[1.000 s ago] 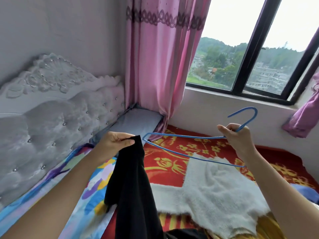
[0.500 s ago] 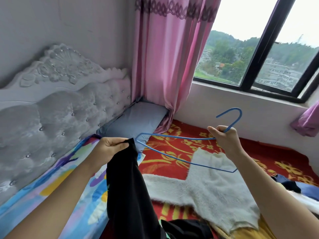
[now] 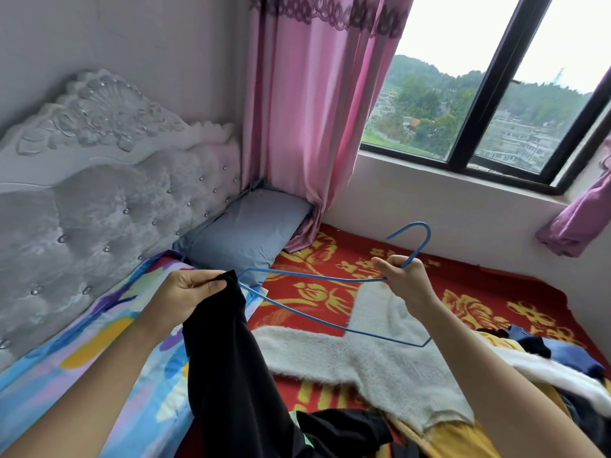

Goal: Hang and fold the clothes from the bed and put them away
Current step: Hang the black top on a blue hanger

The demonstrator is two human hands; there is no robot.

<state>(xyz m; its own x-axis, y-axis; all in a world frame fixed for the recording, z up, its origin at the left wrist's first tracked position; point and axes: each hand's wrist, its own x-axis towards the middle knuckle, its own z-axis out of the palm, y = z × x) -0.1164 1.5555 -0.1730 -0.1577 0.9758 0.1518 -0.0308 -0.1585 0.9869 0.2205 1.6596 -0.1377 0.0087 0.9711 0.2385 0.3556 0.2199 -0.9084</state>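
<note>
1. Two hands were raised over the bed in the head view, the only view I had. The left hand pinched the top edge of a black garment between thumb and curled fingers, and the cloth hung down toward the near edge of the bed.
2. The right hand gripped a blue wire hanger at the neck, just below its hook, with the fingers closed round the wire. The frame lay nearly flat, its far corner just beside the pinched cloth. As far as I could tell, it was not inside the cloth.
3. A white fuzzy sweater lay spread on the bed beneath the hanger, and a heap of other clothes sat at the right.
4. I judged the step in hand to be hanging the black garment; I could not tell whether it was a top or trousers. The next move called for finding an opening or fold and sliding the hanger's corner through while the left hand kept the cloth taut.
</note>
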